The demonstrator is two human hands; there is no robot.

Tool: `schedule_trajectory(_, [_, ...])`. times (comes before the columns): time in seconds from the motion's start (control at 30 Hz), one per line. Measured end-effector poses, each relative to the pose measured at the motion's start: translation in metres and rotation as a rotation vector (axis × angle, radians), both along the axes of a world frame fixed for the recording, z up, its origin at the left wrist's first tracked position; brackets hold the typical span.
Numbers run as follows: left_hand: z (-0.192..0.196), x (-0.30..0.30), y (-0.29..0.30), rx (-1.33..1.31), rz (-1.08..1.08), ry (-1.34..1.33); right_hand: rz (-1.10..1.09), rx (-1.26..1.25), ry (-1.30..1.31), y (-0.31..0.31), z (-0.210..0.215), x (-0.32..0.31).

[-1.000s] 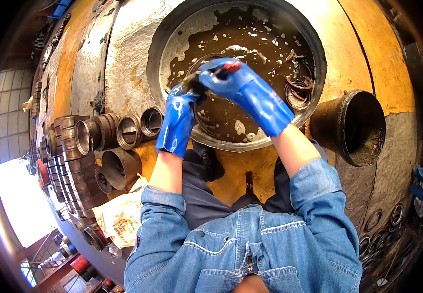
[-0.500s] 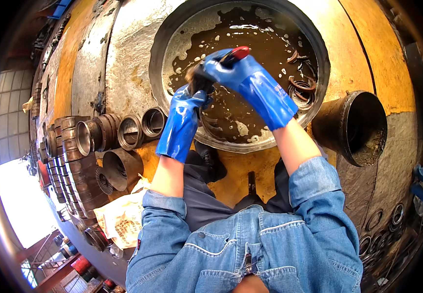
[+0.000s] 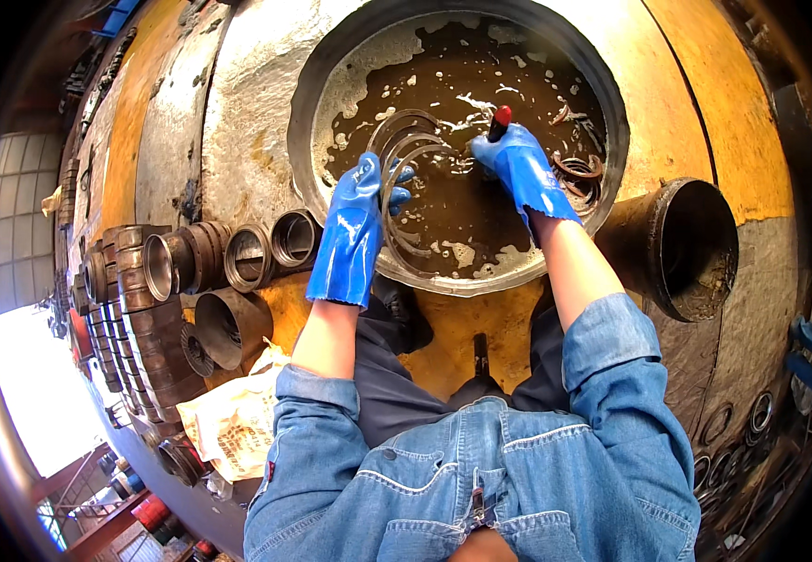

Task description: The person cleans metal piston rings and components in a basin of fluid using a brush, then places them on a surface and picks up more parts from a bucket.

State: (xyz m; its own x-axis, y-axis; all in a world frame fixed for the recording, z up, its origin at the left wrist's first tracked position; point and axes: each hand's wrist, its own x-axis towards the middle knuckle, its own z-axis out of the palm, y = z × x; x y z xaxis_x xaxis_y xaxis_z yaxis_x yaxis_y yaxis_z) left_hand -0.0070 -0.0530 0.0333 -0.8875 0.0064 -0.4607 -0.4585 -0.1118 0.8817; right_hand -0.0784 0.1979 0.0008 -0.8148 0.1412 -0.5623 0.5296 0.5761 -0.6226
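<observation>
Plainly slippery: left hand [image 3: 357, 225] grasping wet rings [image 3: 404, 159] at basin's [image 3: 603, 80] nine o'clock; right hand [image 3: 523, 169] clenched on brush [image 3: 499, 122]; could slip, splash.

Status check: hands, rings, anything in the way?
Left hand grips metal rings over the basin. Right hand holds red-handled brush in brown liquid. More rings lie beside right hand.

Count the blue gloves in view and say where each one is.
2. The left hand wears one, holding thin metal rings at the basin's near left edge. The right hand wears the other, gripping a red-tipped tool over the brown liquid.
</observation>
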Motion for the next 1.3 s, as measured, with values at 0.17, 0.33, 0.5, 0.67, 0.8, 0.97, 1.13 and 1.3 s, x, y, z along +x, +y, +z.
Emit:
schedule_trajectory(0.17, [-0.011, 0.0, -0.006, -0.002, 0.044, 0.072, 0.032, -0.037, 0.162, 0.0, 0.029, 0.007])
schedule_trajectory(0.33, [-0.005, 0.004, 0.008, -0.019, 0.135, 0.173, 0.015, -0.011, 0.188, 0.0, 0.029, 0.005])
schedule_trajectory(0.5, [-0.008, 0.006, 0.014, 0.013, 0.227, 0.184, 0.033, 0.006, 0.148, 0.004, 0.037, 0.003])
schedule_trajectory(0.67, [-0.012, 0.004, 0.008, 0.065, 0.263, 0.212, 0.015, -0.012, 0.207, 0.008, 0.04, 0.007])
schedule_trajectory(0.8, [-0.016, 0.001, 0.006, 0.022, 0.267, 0.22, 0.014, -0.284, 0.315, -0.002, 0.043, 0.006])
schedule_trajectory(0.97, [-0.03, -0.011, -0.007, 0.149, 0.28, 0.174, 0.313, -0.805, 0.649, -0.053, 0.057, 0.014])
schedule_trajectory(1.13, [-0.032, -0.012, -0.012, 0.107, 0.222, 0.112, 0.281, -0.578, 0.525, -0.055, 0.053, 0.005])
schedule_trajectory(1.3, [-0.037, -0.007, -0.02, 0.213, 0.176, 0.142, -0.178, -0.513, 0.334, -0.026, 0.006, -0.009])
